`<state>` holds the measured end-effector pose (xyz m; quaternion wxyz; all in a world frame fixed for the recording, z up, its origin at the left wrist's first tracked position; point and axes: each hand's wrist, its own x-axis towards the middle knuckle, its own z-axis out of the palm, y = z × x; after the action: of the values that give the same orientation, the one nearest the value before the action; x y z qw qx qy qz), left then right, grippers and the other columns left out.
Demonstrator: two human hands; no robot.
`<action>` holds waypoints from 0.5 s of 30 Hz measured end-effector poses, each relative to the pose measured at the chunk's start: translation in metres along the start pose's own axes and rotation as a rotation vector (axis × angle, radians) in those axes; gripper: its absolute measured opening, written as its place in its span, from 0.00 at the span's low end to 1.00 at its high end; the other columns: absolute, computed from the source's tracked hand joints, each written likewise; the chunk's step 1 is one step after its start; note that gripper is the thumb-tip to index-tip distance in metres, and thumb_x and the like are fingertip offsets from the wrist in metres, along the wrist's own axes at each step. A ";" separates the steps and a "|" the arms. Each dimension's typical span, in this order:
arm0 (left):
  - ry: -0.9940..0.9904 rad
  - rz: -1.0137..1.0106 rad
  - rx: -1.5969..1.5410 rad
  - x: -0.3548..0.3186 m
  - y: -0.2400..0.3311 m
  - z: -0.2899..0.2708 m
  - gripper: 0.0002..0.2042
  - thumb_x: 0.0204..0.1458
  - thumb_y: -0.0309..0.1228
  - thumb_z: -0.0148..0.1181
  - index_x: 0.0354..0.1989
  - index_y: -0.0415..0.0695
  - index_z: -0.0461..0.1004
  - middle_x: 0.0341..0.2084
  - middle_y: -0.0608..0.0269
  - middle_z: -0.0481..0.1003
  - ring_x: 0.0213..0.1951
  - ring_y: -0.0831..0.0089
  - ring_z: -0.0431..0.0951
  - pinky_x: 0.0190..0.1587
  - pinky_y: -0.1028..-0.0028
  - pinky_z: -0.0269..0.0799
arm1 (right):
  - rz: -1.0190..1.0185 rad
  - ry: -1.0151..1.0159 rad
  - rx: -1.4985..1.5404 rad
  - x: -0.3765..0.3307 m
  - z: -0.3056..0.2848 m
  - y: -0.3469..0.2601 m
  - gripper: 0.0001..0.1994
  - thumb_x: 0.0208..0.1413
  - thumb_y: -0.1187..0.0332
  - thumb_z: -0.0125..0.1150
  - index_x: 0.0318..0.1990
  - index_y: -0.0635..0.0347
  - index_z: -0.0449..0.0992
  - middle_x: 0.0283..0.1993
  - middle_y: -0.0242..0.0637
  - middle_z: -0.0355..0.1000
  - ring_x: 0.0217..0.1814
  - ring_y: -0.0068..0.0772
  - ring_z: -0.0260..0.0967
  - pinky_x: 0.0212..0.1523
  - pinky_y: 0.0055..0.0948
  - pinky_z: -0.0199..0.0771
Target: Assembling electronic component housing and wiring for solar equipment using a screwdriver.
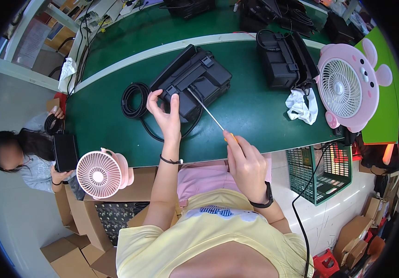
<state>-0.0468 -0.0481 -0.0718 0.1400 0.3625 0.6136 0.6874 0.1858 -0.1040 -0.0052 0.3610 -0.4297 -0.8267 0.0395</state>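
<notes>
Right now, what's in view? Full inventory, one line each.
black device case: 1, black, centre of the green bench, tilted
screwdriver: 1, thin metal shaft with orange handle, tip on the case
coiled cable: 1, black, on the bench left of the case
second black device: 1, black, on the bench to the right
white cloth: 1, white, near the big fan
large fan: 1, pink with ears, right end of the bench
small fan: 1, pink, at the bench's near edge, left
green crate: 1, green, on the floor, right
cardboard boxes: several, brown, on the floor, lower left
co-worker: 1, seated left, holding a black item
left hand: fingers on the case
right hand: gripping the screwdriver handle
</notes>
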 end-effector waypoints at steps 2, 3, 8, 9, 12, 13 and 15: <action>0.001 -0.004 0.009 0.000 0.001 -0.001 0.22 0.55 0.33 0.67 0.56 0.47 0.64 0.61 0.57 0.54 0.62 0.63 0.58 0.65 0.60 0.57 | -0.018 0.012 -0.020 -0.001 0.001 0.000 0.21 0.50 0.77 0.66 0.54 0.54 0.79 0.40 0.38 0.77 0.24 0.31 0.72 0.25 0.27 0.76; 0.003 -0.010 0.018 0.000 0.002 -0.001 0.22 0.55 0.33 0.67 0.56 0.48 0.64 0.61 0.57 0.54 0.62 0.63 0.58 0.64 0.60 0.57 | -0.016 0.011 -0.020 -0.002 0.002 0.000 0.20 0.51 0.77 0.65 0.54 0.55 0.78 0.40 0.38 0.77 0.24 0.32 0.73 0.25 0.27 0.76; 0.001 0.005 -0.015 0.000 -0.002 0.000 0.22 0.55 0.33 0.67 0.55 0.48 0.65 0.61 0.57 0.53 0.62 0.64 0.58 0.64 0.60 0.57 | 0.056 -0.014 0.081 -0.004 0.007 -0.007 0.20 0.53 0.77 0.64 0.56 0.57 0.77 0.40 0.39 0.77 0.25 0.33 0.74 0.25 0.30 0.77; 0.001 0.004 -0.017 0.000 -0.002 0.000 0.22 0.55 0.33 0.67 0.55 0.48 0.65 0.61 0.57 0.53 0.62 0.64 0.57 0.64 0.60 0.57 | 0.073 -0.052 0.110 -0.003 0.005 -0.008 0.21 0.54 0.76 0.63 0.57 0.57 0.76 0.40 0.40 0.76 0.26 0.36 0.75 0.26 0.32 0.78; 0.004 -0.008 -0.007 0.001 0.007 0.001 0.21 0.55 0.33 0.67 0.55 0.48 0.65 0.61 0.56 0.54 0.63 0.62 0.57 0.65 0.58 0.55 | 0.100 -0.103 0.215 0.001 0.003 -0.003 0.21 0.56 0.76 0.62 0.58 0.59 0.74 0.39 0.42 0.77 0.27 0.41 0.76 0.27 0.34 0.78; 0.002 -0.007 -0.010 0.003 0.009 0.001 0.21 0.55 0.33 0.67 0.55 0.48 0.65 0.61 0.56 0.54 0.63 0.62 0.57 0.65 0.58 0.55 | 0.107 -0.114 0.292 0.003 0.003 0.001 0.21 0.56 0.76 0.62 0.58 0.59 0.74 0.39 0.44 0.77 0.28 0.43 0.76 0.28 0.36 0.78; -0.015 0.019 0.200 0.006 0.013 -0.002 0.22 0.52 0.32 0.68 0.54 0.48 0.67 0.61 0.53 0.56 0.64 0.57 0.57 0.65 0.56 0.53 | 0.123 -0.135 0.334 0.006 -0.003 0.005 0.21 0.57 0.76 0.62 0.59 0.59 0.73 0.38 0.45 0.77 0.30 0.46 0.77 0.29 0.37 0.79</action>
<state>-0.0489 -0.0490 -0.0576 0.1015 0.3857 0.6745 0.6213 0.1893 -0.0970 -0.0018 0.3680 -0.4099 -0.8032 0.2269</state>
